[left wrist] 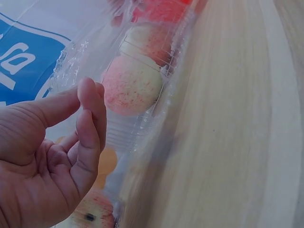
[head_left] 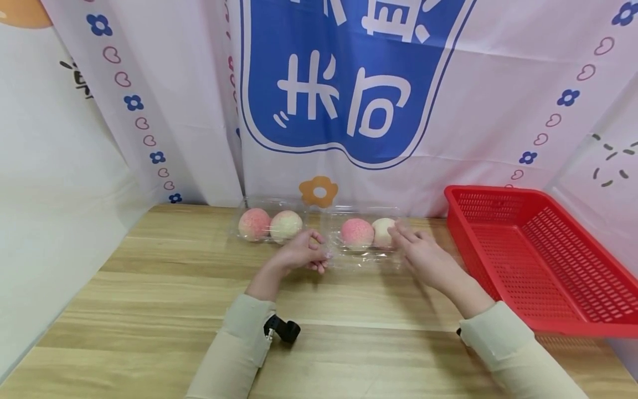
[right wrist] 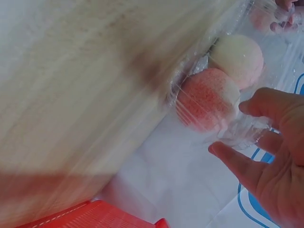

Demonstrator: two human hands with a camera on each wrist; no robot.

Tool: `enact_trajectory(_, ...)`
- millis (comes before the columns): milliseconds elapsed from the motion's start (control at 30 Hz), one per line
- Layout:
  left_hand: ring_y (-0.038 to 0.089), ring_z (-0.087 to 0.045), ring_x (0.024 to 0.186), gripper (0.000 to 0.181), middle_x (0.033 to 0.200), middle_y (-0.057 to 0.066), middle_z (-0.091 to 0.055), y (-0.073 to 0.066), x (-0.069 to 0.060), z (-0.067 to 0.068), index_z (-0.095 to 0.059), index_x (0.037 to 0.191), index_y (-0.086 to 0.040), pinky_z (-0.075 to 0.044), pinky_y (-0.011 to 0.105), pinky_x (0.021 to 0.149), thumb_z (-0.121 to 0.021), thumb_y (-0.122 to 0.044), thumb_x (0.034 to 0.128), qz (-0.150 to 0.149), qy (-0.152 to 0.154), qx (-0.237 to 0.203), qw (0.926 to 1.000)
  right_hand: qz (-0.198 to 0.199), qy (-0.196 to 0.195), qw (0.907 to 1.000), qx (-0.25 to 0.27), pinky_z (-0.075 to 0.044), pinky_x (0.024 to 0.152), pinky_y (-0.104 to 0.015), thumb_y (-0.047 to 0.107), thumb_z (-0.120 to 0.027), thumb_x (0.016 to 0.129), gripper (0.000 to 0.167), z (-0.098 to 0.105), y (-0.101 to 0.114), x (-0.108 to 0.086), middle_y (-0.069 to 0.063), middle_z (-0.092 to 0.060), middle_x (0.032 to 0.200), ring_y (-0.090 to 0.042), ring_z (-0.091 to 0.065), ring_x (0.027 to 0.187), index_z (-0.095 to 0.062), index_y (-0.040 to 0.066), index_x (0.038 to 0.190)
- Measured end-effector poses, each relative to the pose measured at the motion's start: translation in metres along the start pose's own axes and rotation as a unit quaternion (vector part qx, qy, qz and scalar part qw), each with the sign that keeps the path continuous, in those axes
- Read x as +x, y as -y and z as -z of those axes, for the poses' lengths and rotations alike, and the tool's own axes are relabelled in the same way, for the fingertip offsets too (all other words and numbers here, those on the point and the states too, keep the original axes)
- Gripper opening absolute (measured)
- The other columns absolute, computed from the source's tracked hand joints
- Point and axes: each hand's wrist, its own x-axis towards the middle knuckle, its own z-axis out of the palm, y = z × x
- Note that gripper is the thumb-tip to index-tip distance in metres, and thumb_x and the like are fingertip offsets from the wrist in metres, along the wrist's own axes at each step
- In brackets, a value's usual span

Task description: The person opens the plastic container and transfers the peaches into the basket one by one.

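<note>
Two pink-and-cream peaches, a pinker one (head_left: 356, 233) and a paler one (head_left: 384, 231), sit side by side in a clear plastic box (head_left: 366, 259) near the back of the table. At the box's left end, my left hand (head_left: 301, 250) brings thumb and fingertips together at its plastic edge; the exact contact is partly hidden. My right hand (head_left: 428, 260) reaches over the right end. In the right wrist view its thumb and fingers (right wrist: 228, 159) are spread around the box's corner, close to a peach (right wrist: 207, 99).
Left of the hands stands a second clear box (head_left: 242, 206) holding a pink peach (head_left: 255, 224) and a cream peach (head_left: 286, 226). A red plastic basket (head_left: 573, 327) occupies the right side. Behind the wooden table (head_left: 349, 349) hangs a printed cloth (head_left: 199, 138).
</note>
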Motion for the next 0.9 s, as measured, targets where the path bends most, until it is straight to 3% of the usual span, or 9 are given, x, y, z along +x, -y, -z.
enact_trajectory(233,0.011,-0.063,0.054,0.039,0.067,0.005,-0.063,0.000,-0.002,0.003,-0.033,0.125,0.007,-0.051,0.021,0.055,-0.058,0.003,0.0952,-0.001,0.008,0.005,1.0000,0.057,-0.016,0.9983,-0.004,-0.057,0.081,-0.051,-0.005,-0.069,0.081,0.054,0.003,-0.003,0.003,-0.029,-0.056,0.138,-0.044,-0.064,0.097,-0.057,-0.004,0.134)
enact_trajectory(433,0.011,-0.063,0.053,0.038,0.068,0.007,-0.064,-0.003,-0.003,0.004,-0.034,0.124,0.007,-0.051,0.022,0.055,-0.059,0.004,0.0952,-0.001,0.005,0.006,1.0000,0.058,0.009,0.9981,0.015,-0.058,0.076,-0.048,-0.003,-0.068,0.082,0.055,0.011,-0.006,0.008,-0.030,-0.054,0.139,-0.045,-0.067,0.097,-0.056,-0.004,0.136)
enact_trajectory(667,0.012,-0.063,0.051,0.033,0.069,0.009,-0.066,-0.007,-0.004,0.003,-0.037,0.115,-0.001,-0.051,0.025,0.053,-0.062,0.002,0.0944,0.010,-0.004,-0.003,0.9999,0.036,0.035,0.9971,0.057,-0.051,0.096,-0.058,0.001,-0.073,0.083,0.062,0.014,-0.011,0.007,-0.027,-0.048,0.147,-0.047,-0.057,0.124,-0.051,0.000,0.141)
enact_trajectory(900,0.012,-0.064,0.053,0.035,0.069,0.006,-0.066,-0.006,-0.007,0.002,-0.037,0.119,0.001,-0.053,0.025,0.056,-0.063,-0.002,0.0951,0.011,-0.005,0.008,0.9999,0.025,0.027,0.9940,0.103,-0.044,0.105,-0.060,0.002,-0.075,0.082,0.062,0.015,-0.015,0.007,-0.025,-0.049,0.147,-0.046,-0.051,0.130,-0.053,0.000,0.140)
